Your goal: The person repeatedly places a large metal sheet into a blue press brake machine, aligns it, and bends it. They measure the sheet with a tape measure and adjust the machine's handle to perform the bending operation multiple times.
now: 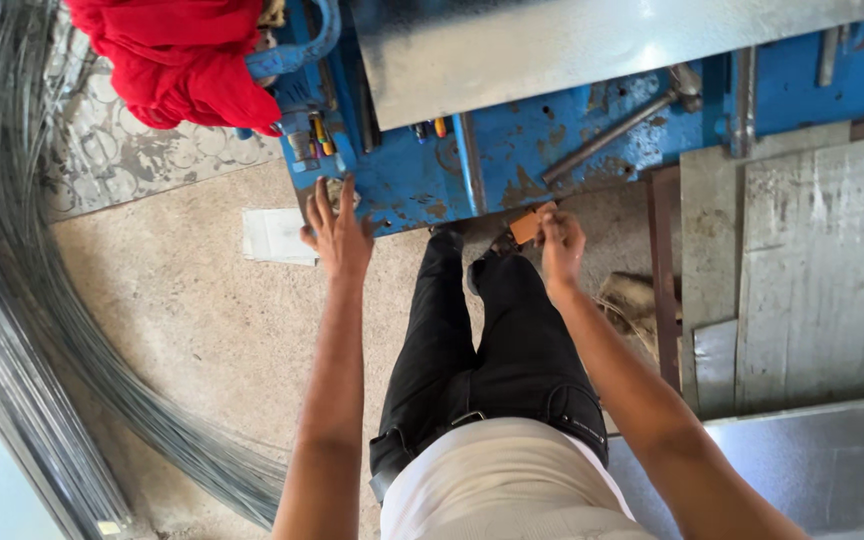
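I look down at my own legs in black trousers in front of a blue metal workbench [512, 160]. My left hand [337, 228] is stretched out with its fingers spread, resting against the bench's front corner and holding nothing. My right hand [560, 242] is closed on a small orange-brown block [526, 224], held just below the bench's front edge. A shiny metal sheet [552, 45] lies on top of the bench.
A red cloth [177, 55] hangs at the bench's left end. A metal rod [617, 130] lies on the blue top. Coils of wire [12, 250] curve along the left. Grey metal sheets [812, 270] are stacked at the right. White paper [274, 236] lies on the concrete floor.
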